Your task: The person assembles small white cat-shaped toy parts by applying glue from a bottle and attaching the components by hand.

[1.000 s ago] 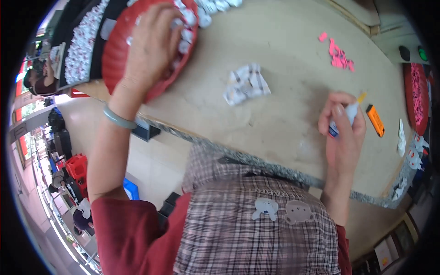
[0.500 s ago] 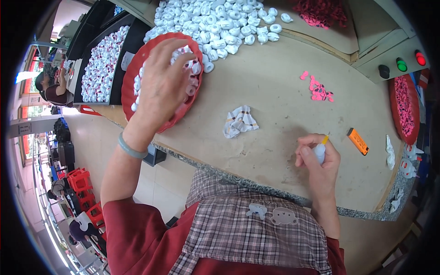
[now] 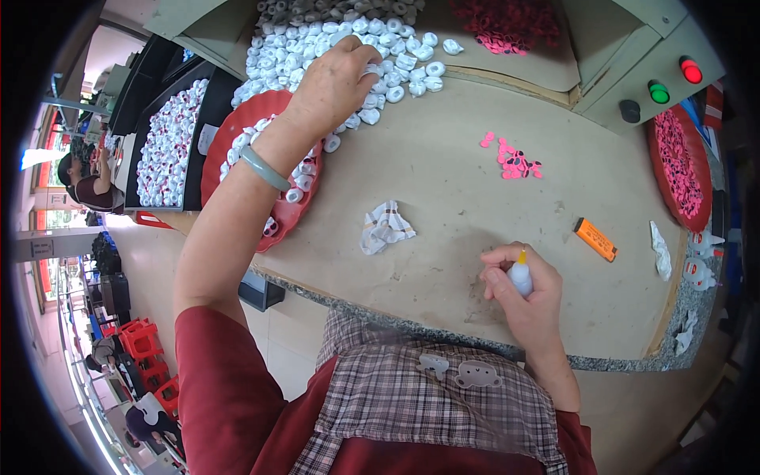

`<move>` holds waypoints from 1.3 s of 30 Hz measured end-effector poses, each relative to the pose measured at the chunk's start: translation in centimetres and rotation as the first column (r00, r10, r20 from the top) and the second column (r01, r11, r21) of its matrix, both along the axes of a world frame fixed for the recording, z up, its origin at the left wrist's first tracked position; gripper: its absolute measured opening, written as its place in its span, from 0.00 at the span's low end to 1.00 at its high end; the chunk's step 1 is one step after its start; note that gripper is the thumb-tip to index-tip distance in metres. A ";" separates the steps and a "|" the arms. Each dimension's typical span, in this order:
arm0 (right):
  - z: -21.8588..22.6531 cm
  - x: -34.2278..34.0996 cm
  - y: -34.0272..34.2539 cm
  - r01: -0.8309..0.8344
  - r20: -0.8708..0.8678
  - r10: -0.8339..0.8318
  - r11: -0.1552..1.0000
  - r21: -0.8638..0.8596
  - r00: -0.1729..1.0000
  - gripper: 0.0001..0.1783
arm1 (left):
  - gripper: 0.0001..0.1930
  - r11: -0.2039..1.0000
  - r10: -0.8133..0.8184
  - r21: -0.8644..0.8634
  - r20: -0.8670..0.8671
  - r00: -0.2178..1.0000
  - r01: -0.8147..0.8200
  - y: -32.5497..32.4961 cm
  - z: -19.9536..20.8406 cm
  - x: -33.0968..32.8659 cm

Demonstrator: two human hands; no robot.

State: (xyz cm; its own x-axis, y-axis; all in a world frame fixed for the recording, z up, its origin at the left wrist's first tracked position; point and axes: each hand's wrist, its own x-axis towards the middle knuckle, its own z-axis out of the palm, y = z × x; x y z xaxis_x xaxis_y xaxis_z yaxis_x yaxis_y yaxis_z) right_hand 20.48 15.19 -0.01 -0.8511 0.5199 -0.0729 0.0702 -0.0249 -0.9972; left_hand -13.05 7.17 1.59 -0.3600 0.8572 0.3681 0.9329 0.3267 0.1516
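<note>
My left hand (image 3: 336, 79) reaches over the heap of small white rounded pieces (image 3: 277, 59) at the back left. Its thumb and forefinger are bent and apart, with white pieces showing between them; the other fingertips are hidden. Under my left forearm is a red scalloped tray (image 3: 214, 150) holding white pieces, some with pink on them. My right hand (image 3: 526, 293), over the table's front part, is closed around a small whitish squeeze bottle (image 3: 519, 279) with a yellow nozzle pointing up. Small pink pieces (image 3: 516, 164) lie loose on the table, beyond the right hand.
A crumpled striped paper (image 3: 386, 228) and an orange lighter-shaped object (image 3: 594, 239) lie on the table. At right stand a red tray of pink pieces (image 3: 682, 166) and white bottles (image 3: 698, 273). A black tray (image 3: 170, 142) of white pieces is far left; a person (image 3: 91, 186) sits beyond.
My left hand has left the red tray and moved up and right to the white heap. My right hand still holds the bottle. The whole view has shifted slightly.
</note>
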 end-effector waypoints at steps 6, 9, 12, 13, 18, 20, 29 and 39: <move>-0.1 -0.2 0.0 -0.028 -0.004 0.028 0.999 0.020 1.000 0.07 | 0.10 0.989 -0.112 0.106 0.131 0.985 0.099 0.7 -1.5 1.5; -0.1 -0.3 0.0 -0.031 0.005 0.031 0.999 0.012 1.000 0.07 | 0.12 0.990 -0.106 0.112 0.226 0.968 0.082 0.7 -1.1 2.7; 0.2 -0.4 0.0 -0.018 0.016 0.019 0.998 -0.061 1.000 0.06 | 0.12 0.980 -0.132 0.181 0.323 0.937 0.076 -0.1 0.2 4.4; 0.2 -0.2 0.1 -0.017 0.032 0.020 0.996 -0.092 0.999 0.07 | 0.12 0.980 -0.139 0.182 0.328 0.934 0.082 -0.4 0.7 5.3; 0.2 -0.4 0.6 -0.043 -0.054 0.031 0.969 -0.244 0.998 0.19 | 0.13 0.935 -0.323 0.344 0.928 0.184 -0.090 -2.7 2.6 10.5; -0.6 -0.4 0.8 -0.050 -0.126 0.014 0.955 -0.293 0.992 0.19 | 0.14 0.900 -0.426 0.389 0.882 -0.201 -0.199 -3.9 2.4 12.3; -0.5 -0.7 0.5 -0.080 -0.207 0.023 0.960 -0.270 0.978 0.15 | 0.17 0.821 -0.556 0.430 0.447 -0.701 -0.376 -6.1 -1.2 16.2; -0.6 0.1 1.6 -0.024 -0.352 -0.045 0.982 -0.189 0.935 0.14 | 0.19 0.841 -0.534 0.403 0.517 -0.669 -0.360 -6.9 -2.7 18.3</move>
State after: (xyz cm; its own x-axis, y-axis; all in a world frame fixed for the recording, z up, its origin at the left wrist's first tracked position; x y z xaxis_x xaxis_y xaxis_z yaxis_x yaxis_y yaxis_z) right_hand 20.57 16.78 -0.66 -0.8342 0.5349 0.1344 -0.2868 -0.2127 -0.9341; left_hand 5.22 0.26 -1.14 -0.3073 0.9442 -0.1181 -0.8402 -0.2110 0.4995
